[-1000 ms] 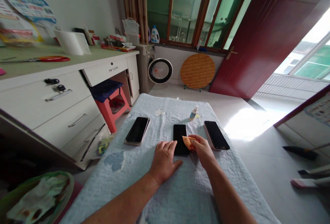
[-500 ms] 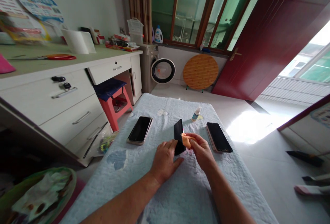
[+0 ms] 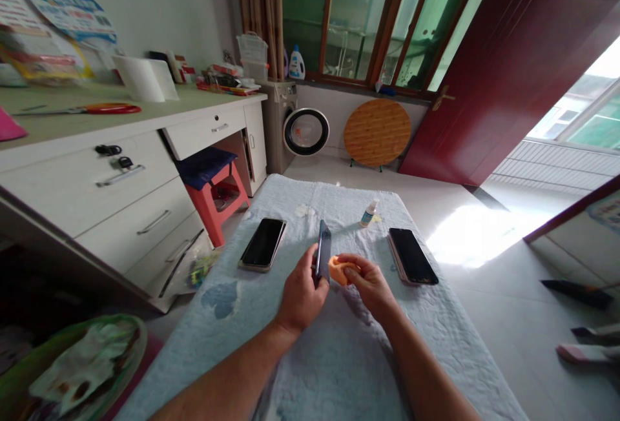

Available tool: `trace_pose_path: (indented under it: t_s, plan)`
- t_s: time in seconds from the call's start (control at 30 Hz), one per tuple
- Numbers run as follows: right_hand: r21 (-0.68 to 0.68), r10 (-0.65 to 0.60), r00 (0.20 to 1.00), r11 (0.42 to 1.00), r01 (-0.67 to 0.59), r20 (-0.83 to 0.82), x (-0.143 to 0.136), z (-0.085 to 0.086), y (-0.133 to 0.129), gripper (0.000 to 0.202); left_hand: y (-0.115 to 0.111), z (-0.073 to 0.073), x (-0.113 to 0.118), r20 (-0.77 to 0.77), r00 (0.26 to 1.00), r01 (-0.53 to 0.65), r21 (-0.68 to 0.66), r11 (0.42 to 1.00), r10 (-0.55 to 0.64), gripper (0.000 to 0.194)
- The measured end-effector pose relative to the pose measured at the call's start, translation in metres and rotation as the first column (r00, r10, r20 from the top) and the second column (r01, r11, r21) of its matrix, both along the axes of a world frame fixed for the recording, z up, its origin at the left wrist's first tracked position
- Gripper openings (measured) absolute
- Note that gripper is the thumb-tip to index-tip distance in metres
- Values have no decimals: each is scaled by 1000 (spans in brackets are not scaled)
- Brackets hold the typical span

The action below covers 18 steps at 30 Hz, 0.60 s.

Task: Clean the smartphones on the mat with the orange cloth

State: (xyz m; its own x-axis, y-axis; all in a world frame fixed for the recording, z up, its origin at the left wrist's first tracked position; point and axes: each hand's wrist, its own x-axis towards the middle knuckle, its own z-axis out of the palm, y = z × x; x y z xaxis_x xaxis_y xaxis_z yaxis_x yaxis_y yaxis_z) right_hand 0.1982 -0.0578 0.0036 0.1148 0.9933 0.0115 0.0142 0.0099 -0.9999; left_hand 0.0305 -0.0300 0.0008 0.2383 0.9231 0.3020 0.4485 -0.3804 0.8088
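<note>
My left hand (image 3: pixel 304 288) grips a dark smartphone (image 3: pixel 324 252) by its lower part, holding it on edge over the cloth-covered table. Just right of the phone, my right hand (image 3: pixel 371 282) pinches a small orange cloth (image 3: pixel 340 270) close to the phone's side; whether they touch I cannot tell. To the left lies a second phone (image 3: pixel 264 243), black screen up. Another phone (image 3: pixel 413 256) rests to the right, also screen up, with a pinkish edge. A small white-capped spray bottle (image 3: pixel 369 213) stands beyond my right hand.
A pale blue quilted cloth (image 3: pixel 349 376) covers the table. At left are a white desk (image 3: pixel 140 169) and a red stool (image 3: pixel 217 198) with a dark cushion. A green-rimmed bin (image 3: pixel 140 330) stands at lower left. Farther off are a washing machine (image 3: pixel 278 127) and a round wooden tabletop (image 3: pixel 376 132).
The phone has turned from showing its dark screen to standing nearly edge-on, and shifted slightly left. My left hand now wraps its lower part; my right hand with the orange cloth moved a little left.
</note>
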Motion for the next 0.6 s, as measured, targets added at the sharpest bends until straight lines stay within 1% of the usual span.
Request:
trace_pose_path:
  t_s: [0.07,0.13,0.23,0.33,0.4,0.47,0.53,0.6]
  plan:
    - [-24,-41,999,999,41,13,3,-4,1,31,5,-1,-2,31,999,-37,-90,995,40,61]
    - [-21,-89,995,996,90,48,6,-7,2,32,8,-2,-4,64,997,-37,-178,983,49,62]
    - [38,-183,967,983,179,177,8,-5,2,29,7,0,-4,92,995,48,-258,965,-25,66]
    - [152,-273,911,960,236,309,9,-1,2,24,1,4,-2,58,991,130,-318,939,-117,72]
    - [239,-324,863,939,246,386,9,2,1,21,-3,8,-1,7,985,167,-327,930,-174,75]
    - [298,-360,817,923,242,452,9,3,1,18,-6,13,1,-44,970,215,-309,926,-240,73]
    - [320,-379,778,917,240,501,9,2,1,16,-9,16,2,-107,953,244,-281,928,-283,74]
    - [329,-389,748,914,239,537,9,1,2,13,-11,17,1,-182,937,247,-252,936,-297,80]
